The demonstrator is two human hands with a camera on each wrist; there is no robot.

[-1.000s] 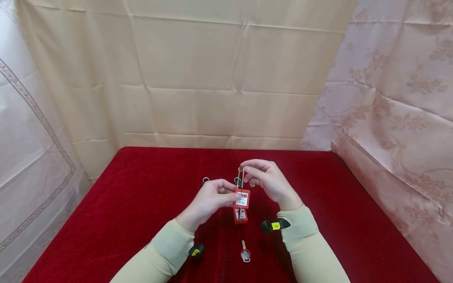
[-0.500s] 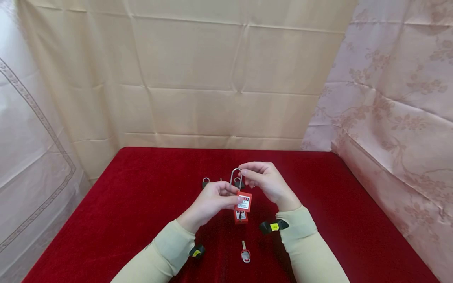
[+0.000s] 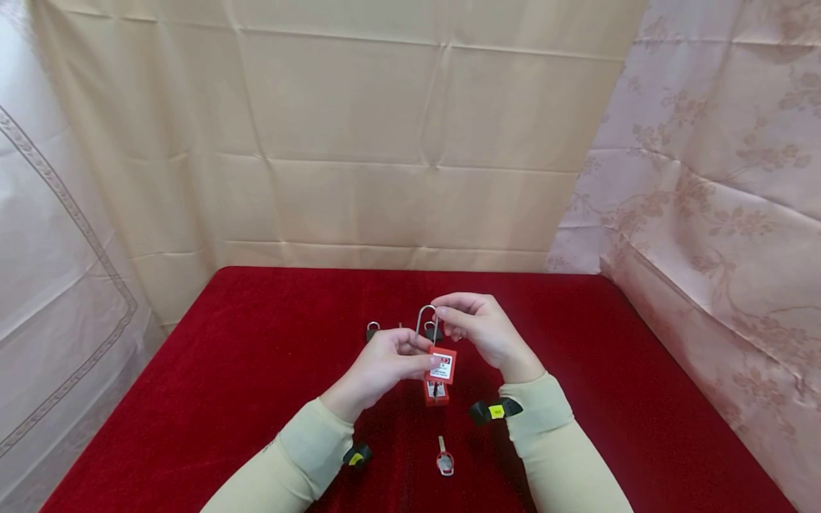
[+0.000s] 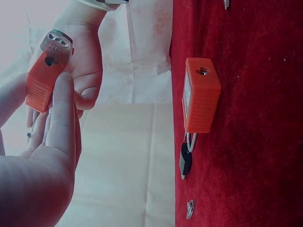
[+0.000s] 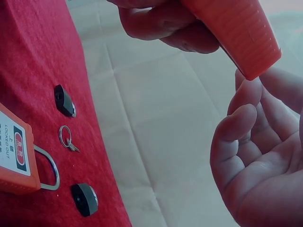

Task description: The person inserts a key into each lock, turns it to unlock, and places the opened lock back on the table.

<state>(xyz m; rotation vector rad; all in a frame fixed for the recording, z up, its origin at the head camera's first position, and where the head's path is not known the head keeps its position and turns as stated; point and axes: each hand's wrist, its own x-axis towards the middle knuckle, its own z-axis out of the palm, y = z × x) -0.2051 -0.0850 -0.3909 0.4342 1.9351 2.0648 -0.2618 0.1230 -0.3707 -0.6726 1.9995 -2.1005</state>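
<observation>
In the head view my left hand (image 3: 385, 367) grips a red padlock (image 3: 442, 365) by its body, thumb on the white label. My right hand (image 3: 484, 331) pinches the top of its long metal shackle (image 3: 427, 308). One shackle leg stands beside the body, outside it; its free end shows in the left wrist view. At the bottom of that padlock a silver key head (image 4: 57, 42) sticks out by the keyhole. Under the held padlock, a second red padlock (image 3: 437, 394) lies on the red cloth, its shackle closed. In the right wrist view, the held shackle is hidden.
Behind the hands lie two small black padlocks (image 5: 65, 100) and a ring with small keys (image 5: 68, 138) between them. A red and silver key (image 3: 445, 462) lies near the front of the red-covered table (image 3: 256, 370). Curtains hang behind and at both sides.
The shackle has turned, so one leg now stands off to the left of the body. The padlock body tilted and dropped slightly. Over the last half second both hands stay nearly still.
</observation>
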